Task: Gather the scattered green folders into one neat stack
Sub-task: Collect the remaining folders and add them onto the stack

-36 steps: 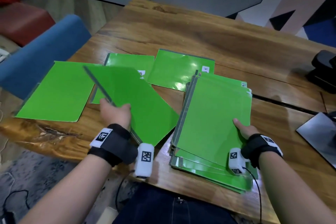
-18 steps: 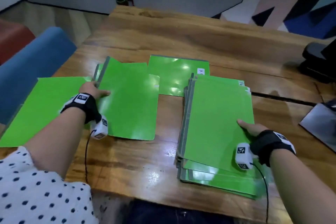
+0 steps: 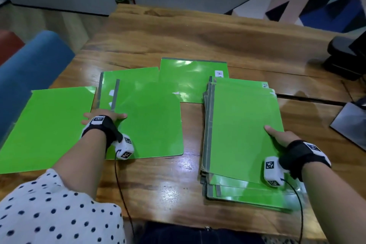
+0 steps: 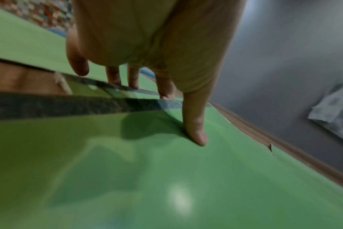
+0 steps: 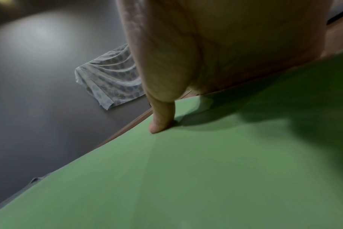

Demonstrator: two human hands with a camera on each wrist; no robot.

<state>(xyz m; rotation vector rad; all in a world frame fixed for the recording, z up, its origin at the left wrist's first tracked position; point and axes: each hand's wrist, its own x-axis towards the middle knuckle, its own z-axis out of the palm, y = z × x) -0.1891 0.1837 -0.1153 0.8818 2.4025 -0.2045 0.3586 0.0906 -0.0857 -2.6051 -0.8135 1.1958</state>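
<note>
A stack of green folders point(image 3: 243, 134) lies on the right of the wooden table point(image 3: 178, 35). My right hand point(image 3: 277, 135) holds its right edge, thumb point(image 5: 161, 124) pressed on the top folder point(image 5: 225, 170), fingers hidden below. My left hand point(image 3: 104, 117) grips the grey spine edge of a single green folder point(image 3: 148, 121) left of centre. Its thumb point(image 4: 196, 131) lies on the cover point(image 4: 166, 170) and the fingers reach behind the spine. This folder overlaps another green folder point(image 3: 128, 76). One more lies at far left point(image 3: 49, 128) and one at the back point(image 3: 190, 79).
A blue chair point(image 3: 29, 69) stands off the table's left edge. A black object point(image 3: 346, 59) and a grey flat device point(image 3: 350, 123) sit at the right side. Bare wood shows between the single folder and the stack.
My left hand swung the single folder from tilted in the air beside the stack over to the left and laid it flat on the scattered ones. My right hand stayed on the stack.
</note>
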